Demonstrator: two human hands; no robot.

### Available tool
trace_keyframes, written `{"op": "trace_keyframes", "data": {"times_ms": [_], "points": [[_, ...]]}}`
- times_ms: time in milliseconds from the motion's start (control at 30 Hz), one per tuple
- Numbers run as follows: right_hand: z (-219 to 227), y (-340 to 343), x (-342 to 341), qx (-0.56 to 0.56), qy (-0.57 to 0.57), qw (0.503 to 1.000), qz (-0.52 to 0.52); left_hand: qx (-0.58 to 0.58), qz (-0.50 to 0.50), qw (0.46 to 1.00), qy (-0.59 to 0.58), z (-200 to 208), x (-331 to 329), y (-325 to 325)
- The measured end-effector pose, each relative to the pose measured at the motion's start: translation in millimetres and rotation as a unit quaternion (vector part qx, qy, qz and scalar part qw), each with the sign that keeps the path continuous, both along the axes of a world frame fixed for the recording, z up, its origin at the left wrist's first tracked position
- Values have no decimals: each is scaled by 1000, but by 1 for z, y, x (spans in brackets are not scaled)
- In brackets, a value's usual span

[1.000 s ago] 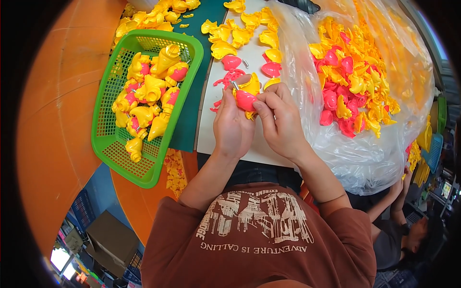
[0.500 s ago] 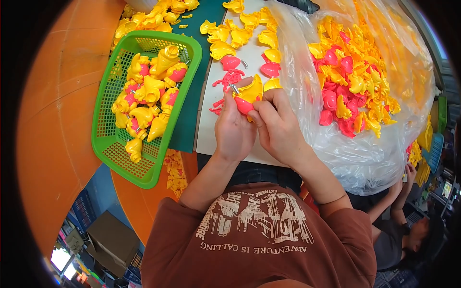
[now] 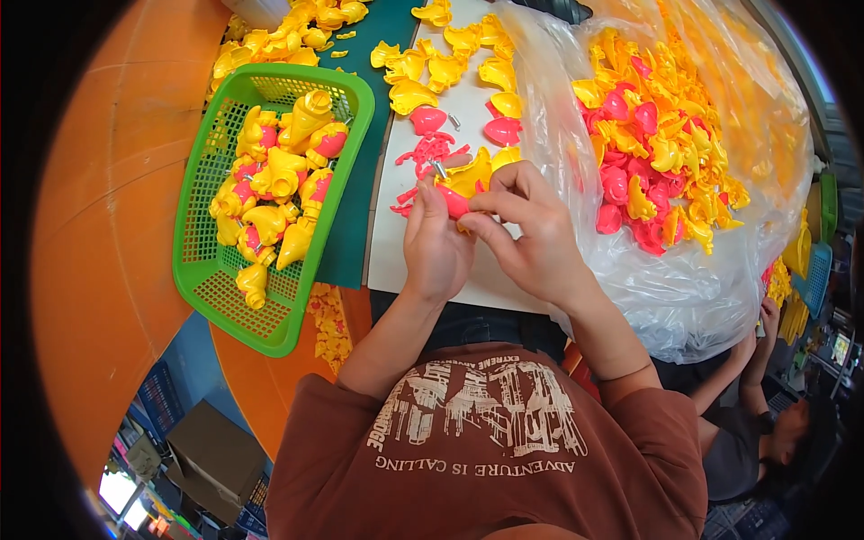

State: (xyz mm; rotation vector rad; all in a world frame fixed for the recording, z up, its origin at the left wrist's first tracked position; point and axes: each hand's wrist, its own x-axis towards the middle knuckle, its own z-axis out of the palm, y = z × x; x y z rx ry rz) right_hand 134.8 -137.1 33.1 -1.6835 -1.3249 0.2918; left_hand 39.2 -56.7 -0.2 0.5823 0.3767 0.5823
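Over the white board, my left hand [image 3: 437, 252] is closed around a yellow-and-pink plastic shell piece [image 3: 455, 200]. A small metal pin [image 3: 439, 168] sticks up at its far edge. My right hand [image 3: 533, 236] pinches the near right side of the same piece between thumb and fingers, partly hiding it. Just beyond my hands, thin pink scraps [image 3: 430, 151] lie on the board. Loose yellow shells [image 3: 412, 95], a pink shell [image 3: 427, 119] and another metal pin [image 3: 454, 122] are farther up.
A green basket [image 3: 310, 306] of assembled yellow-and-pink pieces stands at left. To the right, a clear plastic bag [image 3: 666, 306] holds a heap of yellow and pink shells [image 3: 643, 153]. More yellow parts [image 3: 270, 49] are piled at the far left. Another person's arm [image 3: 733, 369] shows at lower right.
The fingers of my right hand have shifted slightly on the piece, the hand spreading a little more to the right. The piece stays in both hands.
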Motion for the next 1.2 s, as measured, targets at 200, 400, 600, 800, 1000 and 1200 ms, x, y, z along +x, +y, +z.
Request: {"op": "trace_keyframes", "data": {"times_ms": [200, 400, 600, 800, 1000, 1200], "points": [[-4, -2, 14, 49, 230, 970, -69, -76, -47, 996, -15, -8, -10, 12], [2, -3, 25, -7, 147, 987, -61, -121, -96, 988, -26, -4, -13, 17], [-5, 5, 29, 78, 201, 976, 24, -148, -128, 981, -16, 4, -9, 15], [-5, 9, 27, 43, 151, 988, -12, -138, -141, 980, -30, 8, -9, 16], [3, 7, 29, 44, 12, 999, 9, -126, -138, 982, -5, 7, -15, 18], [3, 7, 28, 61, -85, 995, 4, -126, -134, 983, -11, 8, -14, 18]]}}
